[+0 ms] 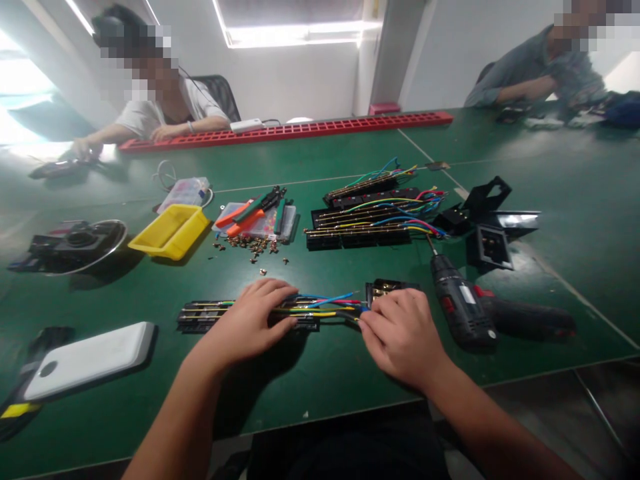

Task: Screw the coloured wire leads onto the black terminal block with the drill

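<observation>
A long black terminal strip (204,316) with brass bars and coloured wires lies lengthwise in front of me. My left hand (255,317) grips it from above, thumb on the near side and fingers over the far side. Blue, red, yellow-green and black wires (333,313) stick out of its right end. At their tips, my right hand (400,330) is closed in a pinch on the wire ends; the exact wires are partly hidden by the fingers. Just behind that hand sits a small black module (385,288) with brass contacts, partly covered.
Beyond lie more wired strips (360,235), loose brass screws (255,248), orange-handled pliers (247,217) and a yellow tray (173,232). At right are a cordless drill (463,303) and black housings (490,247). A white power bank (90,360) lies left. Two people sit across the table.
</observation>
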Demonstrator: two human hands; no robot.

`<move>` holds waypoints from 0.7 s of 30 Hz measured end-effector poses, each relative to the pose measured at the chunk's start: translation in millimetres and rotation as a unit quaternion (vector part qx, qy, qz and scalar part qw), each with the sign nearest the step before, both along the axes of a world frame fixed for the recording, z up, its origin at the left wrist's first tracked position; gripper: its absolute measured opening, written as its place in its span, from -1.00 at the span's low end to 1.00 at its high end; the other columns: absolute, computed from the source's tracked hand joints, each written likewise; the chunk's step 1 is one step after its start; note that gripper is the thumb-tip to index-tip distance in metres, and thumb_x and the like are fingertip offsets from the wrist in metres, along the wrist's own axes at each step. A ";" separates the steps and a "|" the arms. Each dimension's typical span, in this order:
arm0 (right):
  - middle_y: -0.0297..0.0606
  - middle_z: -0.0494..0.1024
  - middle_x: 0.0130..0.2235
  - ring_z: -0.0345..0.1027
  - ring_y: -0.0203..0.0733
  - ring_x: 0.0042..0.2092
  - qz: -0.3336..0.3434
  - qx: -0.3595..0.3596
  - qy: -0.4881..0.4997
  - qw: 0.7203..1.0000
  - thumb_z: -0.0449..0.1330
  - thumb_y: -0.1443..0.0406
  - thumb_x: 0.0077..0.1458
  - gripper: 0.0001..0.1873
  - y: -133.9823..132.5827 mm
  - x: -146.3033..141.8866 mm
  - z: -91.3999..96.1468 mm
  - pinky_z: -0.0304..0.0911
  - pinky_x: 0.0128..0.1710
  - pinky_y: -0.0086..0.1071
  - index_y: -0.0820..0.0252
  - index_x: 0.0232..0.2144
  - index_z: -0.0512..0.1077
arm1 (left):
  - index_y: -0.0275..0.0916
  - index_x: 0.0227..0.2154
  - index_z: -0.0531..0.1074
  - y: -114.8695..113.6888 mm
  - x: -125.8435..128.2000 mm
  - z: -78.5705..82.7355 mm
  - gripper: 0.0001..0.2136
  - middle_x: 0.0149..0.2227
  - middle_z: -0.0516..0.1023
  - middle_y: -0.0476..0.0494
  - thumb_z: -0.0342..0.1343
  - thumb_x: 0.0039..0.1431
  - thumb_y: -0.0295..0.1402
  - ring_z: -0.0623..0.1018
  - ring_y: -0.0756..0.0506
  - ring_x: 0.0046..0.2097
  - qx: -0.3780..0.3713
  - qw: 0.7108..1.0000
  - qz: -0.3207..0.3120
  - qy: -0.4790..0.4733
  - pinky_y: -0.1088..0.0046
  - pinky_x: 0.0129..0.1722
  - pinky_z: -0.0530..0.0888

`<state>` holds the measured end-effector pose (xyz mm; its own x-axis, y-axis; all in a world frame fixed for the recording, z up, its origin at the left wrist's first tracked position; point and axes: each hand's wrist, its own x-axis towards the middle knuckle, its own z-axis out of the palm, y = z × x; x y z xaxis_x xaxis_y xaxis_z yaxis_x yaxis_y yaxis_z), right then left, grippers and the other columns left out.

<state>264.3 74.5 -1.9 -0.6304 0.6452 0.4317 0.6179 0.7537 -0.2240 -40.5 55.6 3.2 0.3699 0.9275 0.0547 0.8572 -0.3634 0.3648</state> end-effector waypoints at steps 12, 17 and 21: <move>0.04 0.26 0.10 0.10 0.29 0.13 -0.074 -0.014 -0.022 0.997 0.01 0.23 0.26 -0.49 11.5 32.8 -5.7 0.02 0.11 0.14 0.38 0.19 0.32 | -0.14 0.12 0.41 -7.2 -14.5 -11.6 -0.55 0.06 0.54 -0.20 0.15 0.28 -0.02 0.52 -0.25 0.04 -0.001 0.995 0.030 0.096 0.13 0.01 0.42; 0.07 0.25 0.12 0.17 0.25 0.09 -0.087 -0.023 -0.053 0.994 -0.01 0.23 0.25 -0.41 25.9 47.5 -13.8 0.17 0.03 0.10 0.39 0.26 0.20 | -0.15 0.15 0.38 -11.4 -11.8 -13.8 -0.53 0.09 0.53 -0.22 0.14 0.29 -0.02 0.49 -0.28 0.05 0.022 0.994 0.044 0.096 0.09 0.01 0.39; 0.05 0.28 0.08 0.18 0.23 0.08 -0.065 -0.046 -0.060 0.995 -0.02 0.30 0.20 -0.46 30.8 51.6 -17.2 0.21 0.05 0.09 0.37 0.20 0.23 | -0.17 0.17 0.33 -17.2 3.9 -7.3 -0.59 0.12 0.47 -0.24 0.12 0.32 -0.19 0.42 -0.27 0.10 0.103 0.993 0.030 0.058 0.08 0.06 0.34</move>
<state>315.9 105.2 -19.2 -0.5823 0.7583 0.2930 0.7356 0.6449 -0.2071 -36.6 38.4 -4.1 0.3293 0.9216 0.2055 0.9115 -0.3671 0.1857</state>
